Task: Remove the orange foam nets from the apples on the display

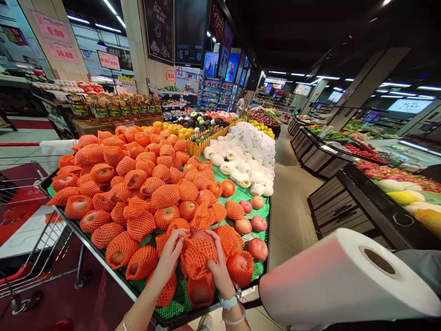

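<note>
Between my hands is an apple [201, 234] partly covered by an orange foam net [199, 258], at the near edge of the fruit display. My left hand [175, 248] pinches the net's edge on the left, its fingertips beside the apple's bare top. My right hand [218, 263] wraps the right side, thumb on the net and fingers behind. Around them lie many netted apples [165, 216], heaped on a green mat [263, 214]. To the right, several bare apples [257, 249] rest on the mat.
A large roll of plastic bags [310, 280] stands close on my right. A shopping cart [44, 248] is at the left. White-netted fruit [248, 156] lies farther back, and sauce-like bottles [113, 108] line a stand. Another person [243, 102] stands in the distance.
</note>
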